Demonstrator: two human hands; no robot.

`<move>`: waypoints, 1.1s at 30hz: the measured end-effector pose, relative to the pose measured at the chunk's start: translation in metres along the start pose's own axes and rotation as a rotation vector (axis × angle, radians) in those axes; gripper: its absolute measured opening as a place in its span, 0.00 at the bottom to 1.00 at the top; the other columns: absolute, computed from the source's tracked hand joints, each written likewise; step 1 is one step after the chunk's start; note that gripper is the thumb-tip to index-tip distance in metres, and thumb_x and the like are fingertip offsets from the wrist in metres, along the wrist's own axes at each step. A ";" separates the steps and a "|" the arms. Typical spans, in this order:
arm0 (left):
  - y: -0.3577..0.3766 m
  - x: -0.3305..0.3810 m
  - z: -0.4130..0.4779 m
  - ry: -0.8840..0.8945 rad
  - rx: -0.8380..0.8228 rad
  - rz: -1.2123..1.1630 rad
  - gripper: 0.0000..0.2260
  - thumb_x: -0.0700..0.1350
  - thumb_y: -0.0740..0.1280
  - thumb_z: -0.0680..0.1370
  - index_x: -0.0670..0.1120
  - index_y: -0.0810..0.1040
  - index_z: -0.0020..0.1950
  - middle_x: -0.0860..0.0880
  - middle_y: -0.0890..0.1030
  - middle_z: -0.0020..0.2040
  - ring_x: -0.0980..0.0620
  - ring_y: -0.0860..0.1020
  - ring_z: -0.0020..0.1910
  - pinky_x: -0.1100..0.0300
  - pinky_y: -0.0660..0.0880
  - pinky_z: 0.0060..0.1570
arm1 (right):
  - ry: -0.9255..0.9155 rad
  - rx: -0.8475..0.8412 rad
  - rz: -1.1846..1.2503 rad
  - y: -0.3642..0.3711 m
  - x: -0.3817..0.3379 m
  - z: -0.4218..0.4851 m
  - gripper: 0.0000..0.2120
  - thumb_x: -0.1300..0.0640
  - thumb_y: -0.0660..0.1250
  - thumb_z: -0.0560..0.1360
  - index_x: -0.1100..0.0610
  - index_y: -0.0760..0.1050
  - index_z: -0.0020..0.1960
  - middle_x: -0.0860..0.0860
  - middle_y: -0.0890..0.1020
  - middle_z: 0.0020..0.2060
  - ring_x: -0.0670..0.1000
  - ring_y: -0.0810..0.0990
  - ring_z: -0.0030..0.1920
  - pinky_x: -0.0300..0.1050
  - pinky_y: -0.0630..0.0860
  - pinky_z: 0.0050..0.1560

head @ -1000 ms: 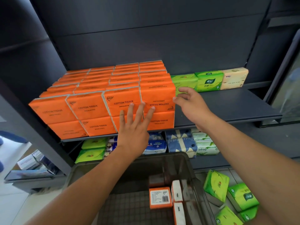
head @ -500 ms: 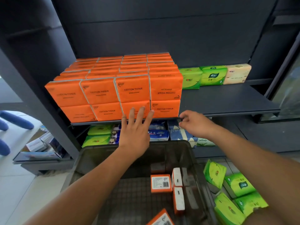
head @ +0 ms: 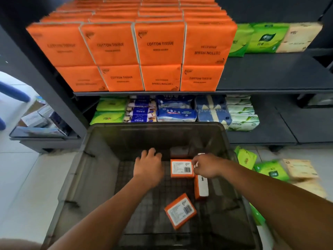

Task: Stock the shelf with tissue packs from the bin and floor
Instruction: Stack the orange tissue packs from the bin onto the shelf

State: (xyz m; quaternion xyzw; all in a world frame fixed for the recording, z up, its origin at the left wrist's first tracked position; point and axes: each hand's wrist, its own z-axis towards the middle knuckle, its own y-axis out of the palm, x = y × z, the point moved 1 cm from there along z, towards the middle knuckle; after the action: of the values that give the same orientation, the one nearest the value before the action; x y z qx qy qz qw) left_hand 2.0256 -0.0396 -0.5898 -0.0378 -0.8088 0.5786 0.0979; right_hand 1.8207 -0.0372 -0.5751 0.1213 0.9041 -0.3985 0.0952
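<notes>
Head view, looking down.

- Shelf (head: pixel 270 74): the left end of the upper board carries orange packs (head: pixel 137 51), two tiers high and four across at the front edge. Each is printed "COTTON TISSUE"; two of the fronts read upside down.
- At the back right sit green packs (head: pixel 264 38) and a cream pack (head: pixel 301 37); their print is too small to read.
- Lower board: green, blue (head: pixel 176 112) and white packs, one marked "winey" (head: pixel 241 121).
- Bin (head: pixel 93 168), dark and translucent, stands before the shelf. On its floor lies an orange pack (head: pixel 182 168), barcode label up, near the middle. A second pack (head: pixel 201 188) stands on edge just to the right of it. A third pack (head: pixel 180 211) lies askew towards the near wall.
- Left hand (head: pixel 149 166): inside the bin, left of the label-up pack, fingers loosely bent and together, holding nothing.
- Right hand (head: pixel 207 166): fingers curled at the right edge of that pack. Whether they pinch it cannot be told.
- Floor, right of the bin: green floor packs (head: pixel 270 171) and a cream floor pack (head: pixel 299 168).
</notes>
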 end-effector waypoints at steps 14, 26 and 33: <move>0.154 -0.025 -0.004 -0.386 -0.599 -0.567 0.16 0.46 0.62 0.81 0.42 0.77 0.67 0.41 0.77 0.67 0.44 0.75 0.66 0.56 0.71 0.64 | 0.277 -0.312 0.267 0.146 -0.020 0.049 0.22 0.56 0.58 0.83 0.62 0.64 0.75 0.60 0.72 0.71 0.58 0.72 0.70 0.46 0.69 0.68; 0.241 -0.024 -0.012 -0.568 -0.789 -1.052 0.21 0.51 0.68 0.69 0.53 0.79 0.62 0.49 0.82 0.59 0.48 0.81 0.56 0.48 0.79 0.58 | 0.648 -0.147 0.889 0.193 -0.011 0.076 0.20 0.57 0.63 0.78 0.58 0.69 0.69 0.57 0.78 0.58 0.57 0.78 0.55 0.48 0.77 0.53; 0.143 -0.027 -0.003 -0.509 -0.433 -1.200 0.17 0.29 0.59 0.76 0.47 0.77 0.55 0.48 0.83 0.54 0.56 0.81 0.46 0.67 0.76 0.40 | 0.521 -0.001 1.183 0.146 -0.036 0.046 0.05 0.60 0.61 0.81 0.54 0.75 0.53 0.52 0.83 0.47 0.52 0.81 0.47 0.48 0.77 0.49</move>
State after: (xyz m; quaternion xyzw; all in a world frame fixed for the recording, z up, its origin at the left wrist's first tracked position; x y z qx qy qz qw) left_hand 2.0456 0.0054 -0.7268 0.5354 -0.7850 0.2404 0.1985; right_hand 1.9011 0.0191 -0.6978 0.6920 0.6780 -0.2358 0.0761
